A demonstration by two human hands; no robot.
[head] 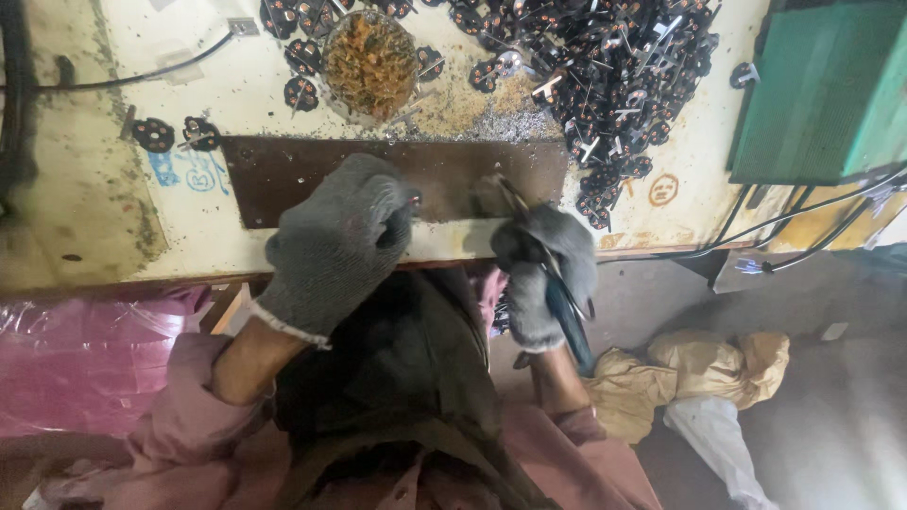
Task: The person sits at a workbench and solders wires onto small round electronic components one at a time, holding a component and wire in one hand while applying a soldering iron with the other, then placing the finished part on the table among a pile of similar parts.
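Up near the far edge of the table, a round clear bowl holds a heap of thin orange-brown metal bits. A large pile of small black round parts with metal prongs spreads to its right. A dark brown rectangular plate lies flat at the table's near edge. The left hand, in a grey knit glove, is clenched over the plate's near edge; what it grips is hidden. The right hand, gloved alike, grasps pliers with blue handles, their long axis running diagonally, nose pointing up-left onto the plate, handles down-right.
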